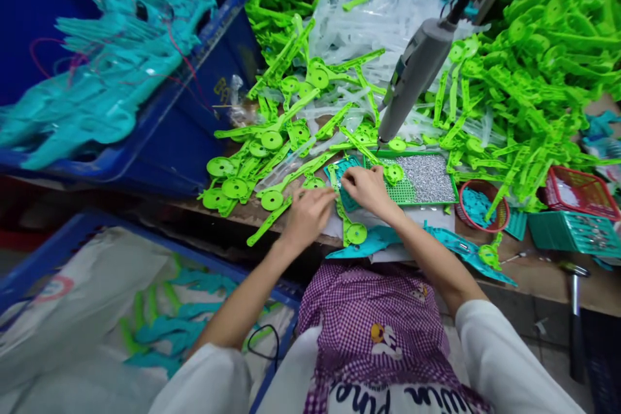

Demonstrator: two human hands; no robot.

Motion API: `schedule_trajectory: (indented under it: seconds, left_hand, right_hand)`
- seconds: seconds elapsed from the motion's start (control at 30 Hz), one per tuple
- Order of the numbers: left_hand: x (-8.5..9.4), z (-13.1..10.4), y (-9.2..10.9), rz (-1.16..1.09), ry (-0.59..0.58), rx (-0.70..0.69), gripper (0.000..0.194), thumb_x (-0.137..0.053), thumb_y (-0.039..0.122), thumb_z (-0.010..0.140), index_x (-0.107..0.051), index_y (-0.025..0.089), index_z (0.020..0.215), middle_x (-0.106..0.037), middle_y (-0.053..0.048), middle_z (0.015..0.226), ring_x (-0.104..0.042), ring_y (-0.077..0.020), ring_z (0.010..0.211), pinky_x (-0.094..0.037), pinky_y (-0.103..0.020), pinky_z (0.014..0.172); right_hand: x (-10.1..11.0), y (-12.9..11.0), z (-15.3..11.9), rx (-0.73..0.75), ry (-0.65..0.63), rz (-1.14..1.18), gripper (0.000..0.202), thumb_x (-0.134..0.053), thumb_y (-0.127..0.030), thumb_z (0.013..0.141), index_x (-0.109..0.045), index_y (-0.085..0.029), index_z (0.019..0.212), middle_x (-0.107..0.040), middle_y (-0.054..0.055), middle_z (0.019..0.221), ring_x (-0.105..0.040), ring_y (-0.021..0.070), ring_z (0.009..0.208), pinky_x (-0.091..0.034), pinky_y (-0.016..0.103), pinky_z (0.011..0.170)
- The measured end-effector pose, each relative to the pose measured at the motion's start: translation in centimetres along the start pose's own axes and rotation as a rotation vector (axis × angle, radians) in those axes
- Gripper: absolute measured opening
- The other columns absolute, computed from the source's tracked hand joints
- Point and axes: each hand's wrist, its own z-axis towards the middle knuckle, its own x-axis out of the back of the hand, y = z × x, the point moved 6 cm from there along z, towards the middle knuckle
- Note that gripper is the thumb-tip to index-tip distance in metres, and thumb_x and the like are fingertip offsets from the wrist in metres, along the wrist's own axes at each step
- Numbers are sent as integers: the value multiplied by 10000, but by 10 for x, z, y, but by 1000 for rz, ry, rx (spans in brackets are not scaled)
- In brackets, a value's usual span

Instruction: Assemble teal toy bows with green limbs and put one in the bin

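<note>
Near the table's front edge, my left hand is beside a green plastic part with a round end. Its fingers are bent together, and whatever they may hold is too small to make out. My right hand is closed at the left end of a green tray of small silver pieces; its fingertips point down, hiding anything between them. A grey electric screwdriver hangs above the tray, tip down. Teal parts lie at the table edge below my hands.
Green parts pile up at the right and back. A blue bin with teal parts stands left. A red basket, a teal box and a hammer are at the right. Another blue crate sits low at the left.
</note>
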Motion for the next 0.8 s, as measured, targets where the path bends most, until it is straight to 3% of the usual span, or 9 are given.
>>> schedule_trajectory:
  seconds: [0.1, 0.27, 0.5, 0.67, 0.8]
  left_hand:
    - [-10, -19, 17, -59, 7, -3, 248, -510, 272, 976, -698, 212, 1126, -730, -95, 1176, -665, -232, 1076, -440, -407, 931]
    - [-21, -24, 21, -157, 9, 74, 252, -517, 281, 970, -699, 210, 1130, -715, -103, 1207, -660, -243, 1112, -476, -425, 956]
    - [-1, -8, -6, -240, 223, 248, 282, -523, 327, 976, -679, 214, 1181, -723, -88, 1156, -665, -215, 1095, -512, -392, 973]
    - [-14, 16, -21, -197, 124, 263, 212, -558, 268, 951, -727, 201, 1059, -757, -85, 1036, -690, -243, 990, -506, -421, 921]
    - [-13, 19, -23, -269, 170, 261, 204, -566, 283, 949, -732, 193, 1027, -768, -70, 997, -703, -217, 937, -518, -370, 859]
  right_hand:
    - [-11, 5, 15, -54, -93, -42, 231, -493, -283, 929, -702, -199, 882, -751, 43, 887, -631, 215, 872, -256, 388, 884]
    - [-16, 9, 23, -66, -130, -107, 227, -518, -286, 885, -723, -189, 868, -754, 69, 879, -632, 232, 872, -251, 376, 844]
    - [-3, 4, 12, -38, -118, 80, 214, -576, -328, 901, -738, -190, 892, -717, 24, 809, -607, 188, 827, -226, 334, 790]
    - [-8, 7, 13, 47, -148, 41, 206, -573, -306, 936, -736, -181, 950, -716, 39, 855, -591, 186, 844, -215, 320, 784]
    - [-5, 9, 13, 69, -118, 115, 212, -559, -307, 948, -731, -183, 965, -736, 42, 919, -604, 185, 860, -223, 318, 807]
